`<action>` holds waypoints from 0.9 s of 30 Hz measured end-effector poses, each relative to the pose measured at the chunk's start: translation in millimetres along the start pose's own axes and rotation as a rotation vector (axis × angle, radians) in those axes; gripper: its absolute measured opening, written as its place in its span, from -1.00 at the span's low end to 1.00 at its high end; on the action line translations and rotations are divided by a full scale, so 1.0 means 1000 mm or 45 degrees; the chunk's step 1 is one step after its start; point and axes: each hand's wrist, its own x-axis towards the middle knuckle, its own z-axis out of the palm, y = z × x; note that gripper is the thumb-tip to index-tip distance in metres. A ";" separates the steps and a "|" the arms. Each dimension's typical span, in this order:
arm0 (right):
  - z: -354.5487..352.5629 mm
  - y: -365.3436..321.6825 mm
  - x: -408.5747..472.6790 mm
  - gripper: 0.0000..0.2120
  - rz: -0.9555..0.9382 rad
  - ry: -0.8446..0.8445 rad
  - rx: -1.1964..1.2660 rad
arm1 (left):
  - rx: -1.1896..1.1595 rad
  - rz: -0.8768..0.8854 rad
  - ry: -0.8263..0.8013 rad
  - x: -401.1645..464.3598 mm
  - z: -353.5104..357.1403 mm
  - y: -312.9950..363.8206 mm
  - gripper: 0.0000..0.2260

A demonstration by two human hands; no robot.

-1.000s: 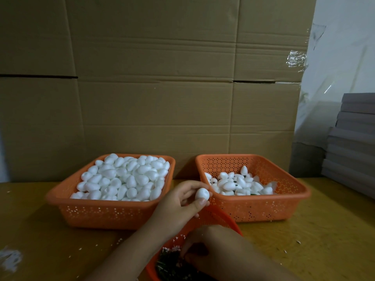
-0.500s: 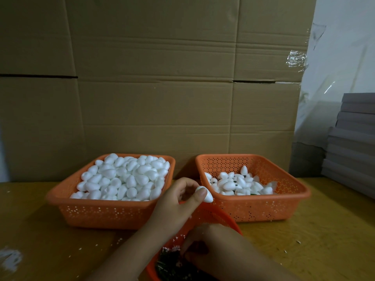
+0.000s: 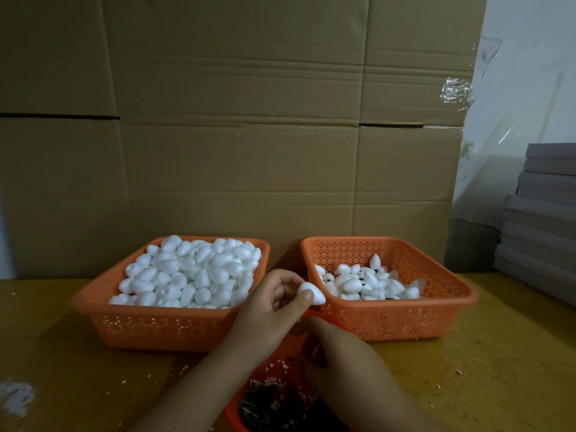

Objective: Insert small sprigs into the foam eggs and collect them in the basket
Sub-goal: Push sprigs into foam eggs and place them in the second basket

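Sprigs: dark pile in the near round bowl (image 3: pixel 237 410), right hand (image 3: pixel 339 360) dipped in, fingers curled; can't tell if that grip caught one.
Egg: foam egg (image 3: pixel 311 294) pinched by left hand (image 3: pixel 268 310) thumb and fingertips, above the bowl's far rim, just short of the right basket (image 3: pixel 389 319).
Pointing: long axis slants, narrow tip down-right toward that basket.
Risk: light pinch on slick foam, so pushing a sprig in could pop it loose or go in crooked.
Far: left basket (image 3: pixel 162 325) heaped on the desk (image 3: pixel 498 369).
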 end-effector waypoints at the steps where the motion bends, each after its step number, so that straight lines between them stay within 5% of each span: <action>1: 0.000 0.000 0.000 -0.66 0.010 0.039 0.020 | 0.006 0.001 0.032 0.001 0.000 0.000 -0.92; 13: -0.002 0.000 -0.002 -0.24 0.021 0.300 0.189 | 0.196 0.093 0.072 0.000 0.001 -0.003 -0.79; 16: -0.003 0.001 0.000 -0.39 0.038 0.346 0.318 | 0.282 0.090 0.029 -0.003 0.002 -0.003 -0.78; 22: -0.015 -0.001 0.006 -0.89 0.109 0.505 0.859 | -0.065 -0.054 -0.007 -0.002 -0.002 0.008 -0.88; 27: -0.024 -0.003 0.007 -0.83 0.095 0.615 1.043 | -0.360 -0.155 -0.012 -0.003 -0.001 0.019 -0.82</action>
